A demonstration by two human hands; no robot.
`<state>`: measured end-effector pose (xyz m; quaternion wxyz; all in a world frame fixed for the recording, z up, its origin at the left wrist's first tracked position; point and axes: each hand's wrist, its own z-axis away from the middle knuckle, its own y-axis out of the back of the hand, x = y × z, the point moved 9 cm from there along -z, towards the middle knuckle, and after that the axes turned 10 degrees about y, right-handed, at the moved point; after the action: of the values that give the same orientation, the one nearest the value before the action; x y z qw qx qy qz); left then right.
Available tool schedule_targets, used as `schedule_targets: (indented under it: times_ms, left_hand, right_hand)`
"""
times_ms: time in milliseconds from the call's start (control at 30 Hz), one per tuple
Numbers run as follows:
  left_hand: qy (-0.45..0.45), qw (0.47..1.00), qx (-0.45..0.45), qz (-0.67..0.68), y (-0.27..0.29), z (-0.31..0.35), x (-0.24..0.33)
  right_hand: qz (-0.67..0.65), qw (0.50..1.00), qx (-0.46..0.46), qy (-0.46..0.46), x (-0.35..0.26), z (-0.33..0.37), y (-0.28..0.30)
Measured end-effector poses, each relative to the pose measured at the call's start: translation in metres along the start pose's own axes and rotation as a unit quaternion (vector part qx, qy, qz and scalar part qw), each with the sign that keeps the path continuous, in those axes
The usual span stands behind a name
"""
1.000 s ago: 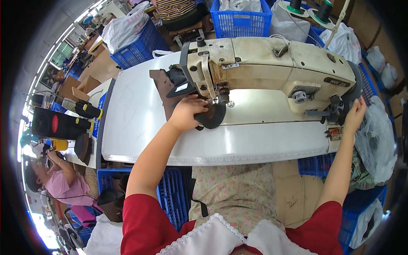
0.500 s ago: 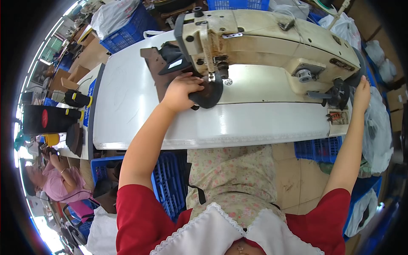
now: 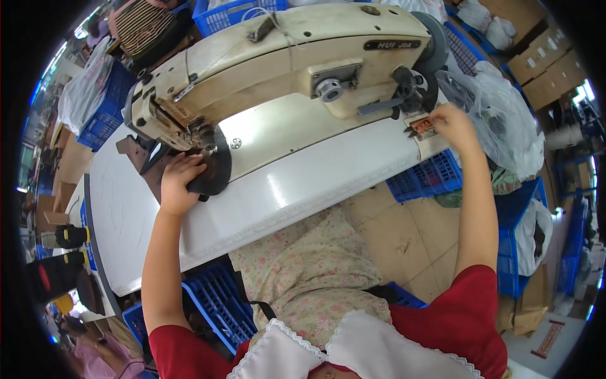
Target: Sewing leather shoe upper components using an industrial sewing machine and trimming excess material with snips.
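Observation:
Under the needle end of the cream sewing machine (image 3: 252, 82) lies a dark brown cap (image 3: 218, 167) with a rounded, stiff brim; part of it is hidden behind the machine head. My left hand (image 3: 180, 183) holds the cap at the brim, fingers over its top, just in front of the needle. At the right end of the table, my right hand (image 3: 453, 126) has its fingers pinched at the handle end of orange-handled thread snips (image 3: 423, 127). The snips lie at a small recess, dark blades pointing left.
The white tabletop (image 3: 303, 170) stretches before me. Blue crates (image 3: 426, 177) stand below and around it, some with plastic bags (image 3: 505, 120). Cartons (image 3: 536, 69) are stacked at the far right. A person in pink (image 3: 104, 354) sits at the lower left.
My right hand has left the handwheel side and come down to the thread snips. The view has turned to the right. My left hand stays on the cap.

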<state>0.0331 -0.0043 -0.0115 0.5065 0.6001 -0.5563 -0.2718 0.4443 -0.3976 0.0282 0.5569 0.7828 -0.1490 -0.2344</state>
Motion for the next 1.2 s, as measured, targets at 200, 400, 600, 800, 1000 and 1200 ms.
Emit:
schedule_targets:
  times_ms: [200,400,600,800,1000,1200]
  left_hand:
    - [0.014,1.0,-0.002,-0.018,0.001,-0.001,0.0]
    - [0.036,0.997,-0.041,-0.057,-0.002,-0.001,0.007]
    - [0.116,0.97,-0.074,-0.202,-0.012,0.023,0.03]
    - [0.096,0.971,-0.019,-0.218,-0.015,0.029,0.051]
    - [0.114,0.972,-0.005,-0.207,-0.016,0.035,0.04]
    - [0.127,0.982,0.065,-0.124,-0.01,0.026,0.043]
  right_hand:
    - [-0.027,0.997,0.011,0.07,-0.004,0.018,-0.04]
    - [-0.057,0.987,0.122,0.089,-0.004,0.022,-0.033]
    - [-0.552,0.799,0.181,-0.156,-0.054,0.048,-0.047]
    - [-0.763,0.613,-0.002,-0.206,-0.218,0.039,-0.104]
    - [-0.693,0.715,-0.086,-0.018,-0.37,0.0,-0.11]
    - [-0.482,0.827,0.214,0.196,-0.449,-0.038,-0.084]
